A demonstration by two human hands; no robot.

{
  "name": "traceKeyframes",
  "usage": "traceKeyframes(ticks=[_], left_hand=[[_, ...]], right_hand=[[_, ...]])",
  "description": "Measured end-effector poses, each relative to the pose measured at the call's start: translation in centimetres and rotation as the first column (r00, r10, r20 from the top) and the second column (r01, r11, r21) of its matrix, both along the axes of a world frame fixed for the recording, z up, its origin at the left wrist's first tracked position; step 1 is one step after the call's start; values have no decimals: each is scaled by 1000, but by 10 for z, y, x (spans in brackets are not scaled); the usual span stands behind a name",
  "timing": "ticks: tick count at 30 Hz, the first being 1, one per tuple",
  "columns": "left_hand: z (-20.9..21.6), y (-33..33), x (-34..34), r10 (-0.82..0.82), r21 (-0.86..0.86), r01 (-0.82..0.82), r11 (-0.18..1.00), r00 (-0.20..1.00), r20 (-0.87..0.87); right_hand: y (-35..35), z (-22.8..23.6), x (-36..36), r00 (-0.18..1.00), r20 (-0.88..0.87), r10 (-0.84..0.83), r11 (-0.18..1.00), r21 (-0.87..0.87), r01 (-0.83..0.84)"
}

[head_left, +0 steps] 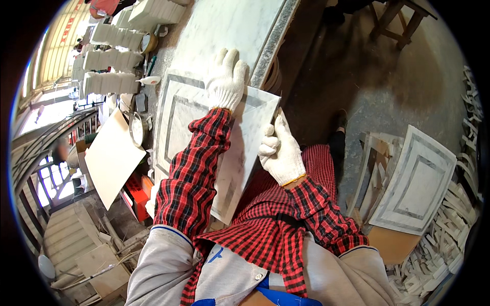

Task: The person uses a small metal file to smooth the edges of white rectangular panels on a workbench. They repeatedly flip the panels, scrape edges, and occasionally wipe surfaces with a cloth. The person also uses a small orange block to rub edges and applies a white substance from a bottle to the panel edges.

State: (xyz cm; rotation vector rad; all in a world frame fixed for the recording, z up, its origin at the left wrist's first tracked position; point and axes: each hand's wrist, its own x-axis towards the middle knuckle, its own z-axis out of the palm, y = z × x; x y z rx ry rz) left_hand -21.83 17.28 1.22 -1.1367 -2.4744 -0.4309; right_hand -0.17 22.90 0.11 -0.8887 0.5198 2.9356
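workshop bench [168, 48] w/ pale marble slab [229, 30] on top. grey-bordered marble panel [173, 102] lies at slab's near end, long axis approx. fore-and-aft. l hand [225, 76] flat, fingers straight, across its far edge; r hand [282, 152] nearer its right edge, panel to its left, fingers curled; can't tell if pinching.
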Motion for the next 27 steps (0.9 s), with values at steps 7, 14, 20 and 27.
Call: traceKeyframes(ticks=[7, 14, 20, 27], left_hand=[[-3, -2, 0, 14, 6, -14, 1000, 1000, 15], [-1, -1, 0, 35, 15, -35, 999, 999, 4], [0, 0, 2, 49, 11, -49, 999, 998, 34], [6, 5, 7, 44, 30, -46, 998, 995, 87]], right_hand=[[-3, 19, -7, 989, 148, -20, 998, 57, 12], [-5, 10, -3, 998, 53, 40, 965, 256, -52], [-1, 18, -5, 990, 119, 70, 900, 420, -115], [3, 17, -3, 983, 152, 100, 842, 513, -165]])
